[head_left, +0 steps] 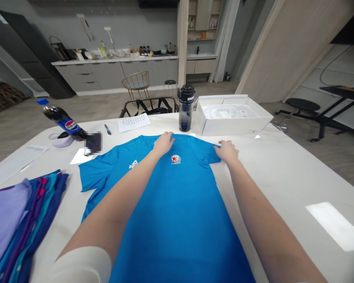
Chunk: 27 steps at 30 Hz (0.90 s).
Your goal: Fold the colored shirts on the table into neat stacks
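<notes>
A: Down at the white table, our left hand lies open on the collar of the blue T-shirt, and our right hand rests flat on its sleeve. Neither one pinches.

B: Good. We judge that open palms, pressing lightly and sweeping outward, smooth cloth best. The shirt lies directly under both hands, with its collar toward twelve o'clock and its hem toward six.

A: And farther out?

B: Folded shirts at eight o'clock, a Pepsi bottle at ten, a black-lidded tumbler at twelve, and a white box at one.
</notes>
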Available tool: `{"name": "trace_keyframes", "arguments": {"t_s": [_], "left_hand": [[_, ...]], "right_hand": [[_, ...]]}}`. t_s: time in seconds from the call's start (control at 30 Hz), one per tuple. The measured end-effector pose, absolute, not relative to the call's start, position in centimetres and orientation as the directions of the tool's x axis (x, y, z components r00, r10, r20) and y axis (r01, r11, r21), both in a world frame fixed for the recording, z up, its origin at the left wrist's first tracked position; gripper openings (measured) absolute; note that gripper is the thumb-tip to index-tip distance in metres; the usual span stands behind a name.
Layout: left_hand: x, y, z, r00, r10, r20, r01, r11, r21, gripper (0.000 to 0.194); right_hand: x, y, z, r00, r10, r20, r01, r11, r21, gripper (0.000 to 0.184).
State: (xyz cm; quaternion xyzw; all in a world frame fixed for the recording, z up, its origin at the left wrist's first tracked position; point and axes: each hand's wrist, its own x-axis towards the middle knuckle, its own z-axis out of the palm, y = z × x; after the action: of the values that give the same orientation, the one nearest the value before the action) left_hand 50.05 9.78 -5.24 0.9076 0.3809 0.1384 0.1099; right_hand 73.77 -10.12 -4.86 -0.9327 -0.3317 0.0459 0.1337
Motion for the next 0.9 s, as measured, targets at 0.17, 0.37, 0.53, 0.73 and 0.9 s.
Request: {"name": "trace_keyframes", "arguments": {"t_s": [0.17, 0.37, 0.53, 0.73, 0.9], "left_hand": [[55.6, 11.5, -4.8, 0.651, 0.758, 0.039, 0.691, -0.613, 0.382, 0.035], [57.9, 13.3, -5.7, 0.645, 0.757, -0.106, 0.739, -0.582, 0.339, 0.031], [58.2, 13.5, -6.3, 0.646, 0.756, -0.104, 0.734, -0.579, 0.355, 0.027], [56.0, 13.7, -6.2, 0.664, 0.747, 0.036, 0.628, -0.583, 0.516, 0.018], [52.5, 14.0, -4.0, 0.612, 0.783, 0.111, 0.407, -0.433, 0.805, 0.006]], "right_hand": [[76.4, -11.9, -5.4, 0.809, 0.576, -0.118, 0.513, -0.790, -0.337, 0.043], [76.4, -12.2, -5.9, 0.819, 0.560, -0.124, 0.494, -0.799, -0.343, 0.035], [77.0, -12.0, -6.2, 0.773, 0.619, -0.140, 0.548, -0.762, -0.345, 0.026], [74.8, -12.9, -1.5, 0.628, 0.778, -0.034, 0.539, -0.465, -0.702, 0.026], [67.8, -11.3, 6.9, 0.378, 0.924, 0.062, 0.443, -0.122, -0.888, 0.033]]}}
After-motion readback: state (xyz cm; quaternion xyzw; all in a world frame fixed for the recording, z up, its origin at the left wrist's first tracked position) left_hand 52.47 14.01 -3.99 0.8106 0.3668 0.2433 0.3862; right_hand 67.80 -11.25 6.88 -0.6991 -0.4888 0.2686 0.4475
